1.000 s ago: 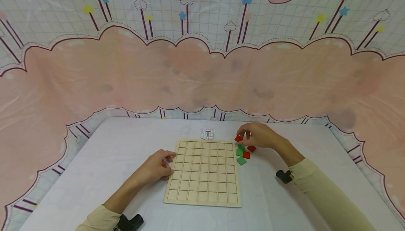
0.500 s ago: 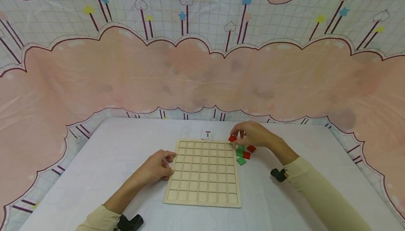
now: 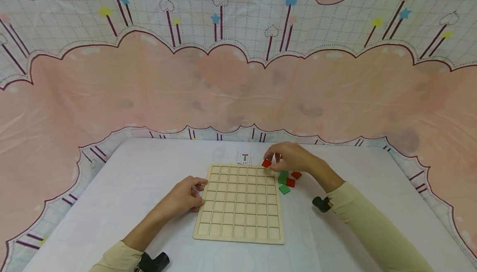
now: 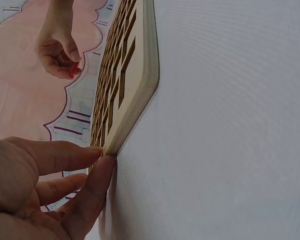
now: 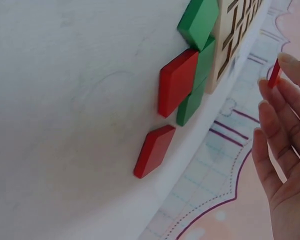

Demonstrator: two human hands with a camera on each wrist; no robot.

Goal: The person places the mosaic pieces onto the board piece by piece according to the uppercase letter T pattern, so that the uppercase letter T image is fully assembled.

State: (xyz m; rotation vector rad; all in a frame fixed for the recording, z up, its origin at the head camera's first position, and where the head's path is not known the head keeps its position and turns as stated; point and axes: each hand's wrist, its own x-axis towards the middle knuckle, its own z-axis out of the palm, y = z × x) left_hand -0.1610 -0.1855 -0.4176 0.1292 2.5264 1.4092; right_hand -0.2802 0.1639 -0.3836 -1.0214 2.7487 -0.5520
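Note:
A light wooden grid board (image 3: 239, 204) lies flat on the white table. My left hand (image 3: 185, 194) holds its left edge; in the left wrist view, thumb and finger (image 4: 65, 155) pinch the rim near a corner. My right hand (image 3: 290, 157) is over the board's far right corner, pinching a red square tile (image 3: 266, 163) between thumb and fingertips. The right wrist view shows this tile (image 5: 274, 74) edge-on, raised off the table. Beside the board's right edge lie a red tile (image 3: 290, 183), another red tile (image 3: 296, 175) and several green tiles (image 3: 285, 189).
A small printed card (image 3: 245, 158) with a coloured grid pattern lies just beyond the board's far edge. Behind the white table (image 3: 112, 205) hangs a pink and white patterned cloth (image 3: 238, 85).
My right hand has moved left with the red tile, from above the loose tiles to over the board's far right corner. The left hand and board have stayed put.

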